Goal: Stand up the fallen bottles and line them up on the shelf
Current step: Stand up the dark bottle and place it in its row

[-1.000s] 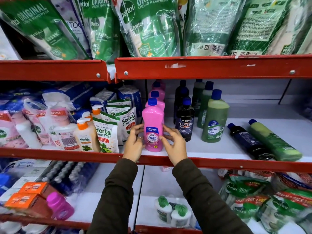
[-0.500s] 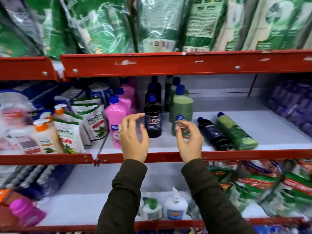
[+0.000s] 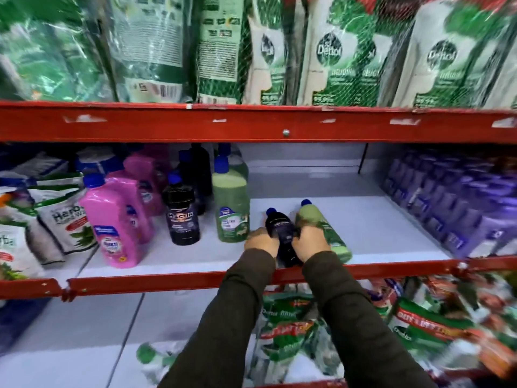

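Retail shop, household-cleaning aisle. We note red metal shelving (image 3: 251,124) in tiers with white shelf boards (image 3: 363,225), stocked in multiples of the same product. Top tier: green Dettol refill pouches (image 3: 330,60), some in netting. Middle tier: pink bottles (image 3: 114,219), black bottles (image 3: 181,217) and green bottles (image 3: 230,208) with blue caps, ranked front to back; herbal handwash pouches (image 3: 70,219) at left; purple packs (image 3: 458,208) at right. Bottom tier, near right: more pouches (image 3: 419,326), heaped.
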